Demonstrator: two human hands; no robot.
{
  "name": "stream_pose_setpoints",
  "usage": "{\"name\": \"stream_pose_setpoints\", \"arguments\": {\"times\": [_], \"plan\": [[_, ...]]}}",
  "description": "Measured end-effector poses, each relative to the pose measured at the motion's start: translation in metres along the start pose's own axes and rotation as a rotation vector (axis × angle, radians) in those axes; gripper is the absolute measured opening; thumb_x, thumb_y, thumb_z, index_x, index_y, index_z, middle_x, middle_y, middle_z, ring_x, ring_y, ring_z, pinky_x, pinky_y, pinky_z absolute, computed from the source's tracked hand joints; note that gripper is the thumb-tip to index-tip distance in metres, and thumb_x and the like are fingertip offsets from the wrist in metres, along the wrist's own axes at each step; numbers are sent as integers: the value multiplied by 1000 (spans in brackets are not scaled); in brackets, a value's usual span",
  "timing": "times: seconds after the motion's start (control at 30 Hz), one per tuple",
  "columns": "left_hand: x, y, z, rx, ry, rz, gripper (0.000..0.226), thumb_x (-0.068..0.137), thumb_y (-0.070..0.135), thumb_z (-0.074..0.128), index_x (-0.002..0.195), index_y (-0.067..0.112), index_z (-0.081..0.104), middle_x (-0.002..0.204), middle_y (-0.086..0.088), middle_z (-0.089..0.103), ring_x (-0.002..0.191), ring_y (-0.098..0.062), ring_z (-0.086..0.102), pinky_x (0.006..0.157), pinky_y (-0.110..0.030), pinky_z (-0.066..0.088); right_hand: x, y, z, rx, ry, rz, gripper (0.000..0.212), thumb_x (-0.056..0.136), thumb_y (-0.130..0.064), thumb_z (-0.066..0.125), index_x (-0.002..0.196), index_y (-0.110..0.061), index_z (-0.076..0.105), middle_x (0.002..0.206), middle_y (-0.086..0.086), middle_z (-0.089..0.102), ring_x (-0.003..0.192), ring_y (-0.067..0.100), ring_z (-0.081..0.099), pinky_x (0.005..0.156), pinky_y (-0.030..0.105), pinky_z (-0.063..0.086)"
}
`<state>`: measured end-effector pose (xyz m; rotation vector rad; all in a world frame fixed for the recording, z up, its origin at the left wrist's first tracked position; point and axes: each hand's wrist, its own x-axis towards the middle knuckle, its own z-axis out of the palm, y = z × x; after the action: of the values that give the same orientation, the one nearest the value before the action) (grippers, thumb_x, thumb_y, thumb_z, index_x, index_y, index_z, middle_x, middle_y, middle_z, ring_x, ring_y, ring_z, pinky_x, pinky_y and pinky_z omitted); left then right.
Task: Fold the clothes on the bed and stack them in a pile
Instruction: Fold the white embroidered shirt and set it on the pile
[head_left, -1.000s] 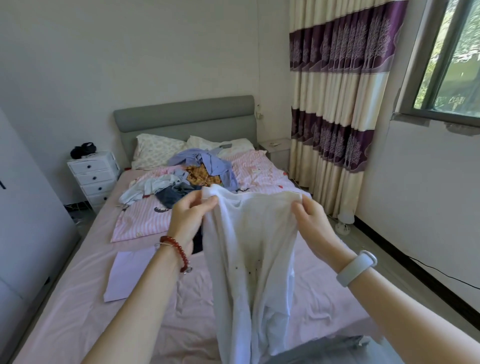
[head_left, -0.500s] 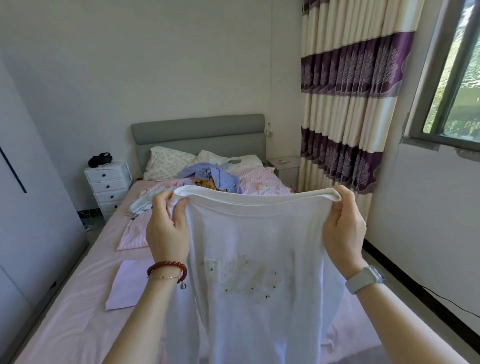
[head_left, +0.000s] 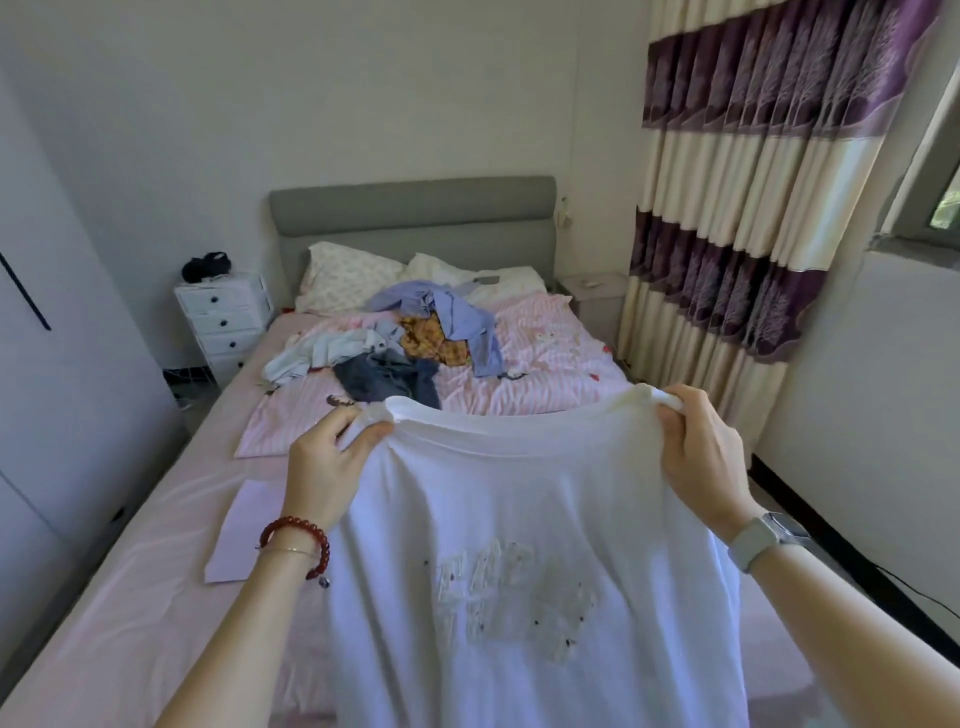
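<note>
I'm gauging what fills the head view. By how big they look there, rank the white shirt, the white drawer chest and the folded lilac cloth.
1. white shirt, though nearness inflates it
2. and 3. lilac cloth and drawer chest: look about alike; the cloth is partly hidden by the left arm.

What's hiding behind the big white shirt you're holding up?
Behind the white shirt, held by the left hand and right hand, lies the pink bed. Above its top edge a pile of clothes shows. Whatever lies on the covered part is hidden.

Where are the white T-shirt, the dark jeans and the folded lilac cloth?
white T-shirt (head_left: 519, 493): head view, upper chest panel.
dark jeans (head_left: 384, 382): head view, middle of the crumpled heap.
folded lilac cloth (head_left: 244, 535): head view, flat centre.
</note>
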<state>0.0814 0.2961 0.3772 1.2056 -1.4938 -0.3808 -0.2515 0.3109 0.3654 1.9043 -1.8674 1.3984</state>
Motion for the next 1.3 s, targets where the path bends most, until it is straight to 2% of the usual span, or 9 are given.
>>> {"name": "stream_pose_setpoints", "arguments": {"times": [0.13, 0.43, 0.53, 0.63, 0.8, 0.97, 1.1, 1.2, 1.3], "plan": [[48, -63, 32, 31, -48, -64, 23, 83, 14, 67, 71, -3, 56, 69, -19, 54, 66, -16, 41, 55, -12, 32, 35, 36, 65, -142, -44, 22, 25, 99, -21, 36, 110, -7, 54, 96, 15, 67, 74, 44, 60, 62, 37, 33], [194, -291, 172, 348, -174, -213, 40, 87, 31, 61, 67, 1, 44, 60, -9, 36, 60, -23, 34, 54, -33, 23, 138, 145, 314, -274, -332, 192, 30, 100, -31, 30, 118, -15, 49, 98, 18, 64, 86, 40, 60, 62, 36, 35], [218, -374, 224, 429, -236, -402, 26, 91, 30, 55, 92, 4, 59, 89, -11, 56, 86, -29, 53, 68, -33, 40, 151, 179, 404, -173, -530, 327, 31, 100, -27, 33, 124, -14, 48, 112, 20, 60, 103, 40, 56, 85, 46, 43], [207, -435, 272, 623, -333, -568, 41, 92, 31, 51, 129, 14, 47, 131, -17, 44, 120, -36, 41, 93, -47, 38, 137, 214, 469, -209, -705, 480, 46, 97, -22, 42, 141, -14, 31, 130, 22, 46, 119, 41, 44, 97, 45, 36], [108, -463, 322, 628, -600, -571, 49, 92, 26, 50, 137, 13, 38, 139, -14, 38, 129, -33, 32, 103, -50, 31, 36, 256, 479, -198, -892, 705, 47, 96, -20, 44, 141, -11, 33, 137, 19, 41, 122, 37, 44, 101, 40, 35], [18, -450, 357, 647, -953, -435, 47, 93, 29, 45, 138, 21, 38, 145, -4, 33, 137, -25, 22, 108, -47, 22, -85, 279, 419, -246, -749, 1091, 39, 93, -16, 49, 130, -3, 46, 124, 22, 51, 115, 37, 47, 97, 38, 36], [4, -445, 384, 698, -1004, -322, 45, 91, 27, 46, 135, 24, 42, 148, 2, 30, 143, -21, 7, 108, -58, 1, -149, 290, 370, -284, -790, 1244, 19, 90, -21, 53, 105, -10, 57, 102, 15, 59, 96, 33, 54, 80, 35, 41], [8, -444, 403, 666, -1099, -252, 46, 93, 26, 44, 138, 23, 37, 151, 0, 21, 143, -21, 6, 109, -60, 1, -167, 296, 351, -272, -938, 1272, 18, 93, -21, 45, 77, -13, 49, 75, 8, 56, 75, 30, 53, 66, 36, 41], [18, -439, 423, 635, -1145, -238, 48, 93, 24, 43, 139, 21, 34, 150, -2, 19, 142, -24, 7, 110, -58, 6, -154, 307, 339, -212, -783, 1245, 17, 94, -11, 42, 77, -10, 45, 64, 5, 50, 69, 30, 49, 62, 37, 37]]}}
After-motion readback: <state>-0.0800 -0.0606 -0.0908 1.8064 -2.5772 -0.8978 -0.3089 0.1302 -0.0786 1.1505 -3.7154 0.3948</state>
